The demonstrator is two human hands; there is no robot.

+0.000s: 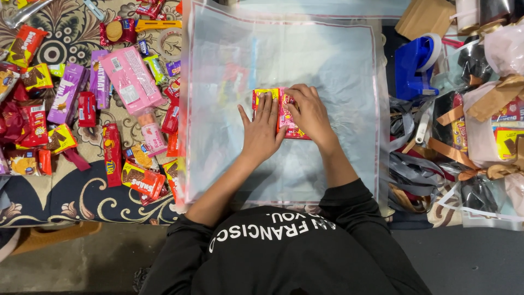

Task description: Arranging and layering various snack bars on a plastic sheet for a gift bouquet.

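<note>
Snack packets [284,112] are pressed flat under the left hand [262,131] and right hand [310,112], fingers loosely spread; the slick clear sheet [338,65] could slide toward 6 o'clock.

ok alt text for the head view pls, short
Seen from above, a person's left hand and right hand press flat on red and yellow snack packets on a clear plastic sheet. Loose snack packs lie left, a blue tape dispenser right.
</note>
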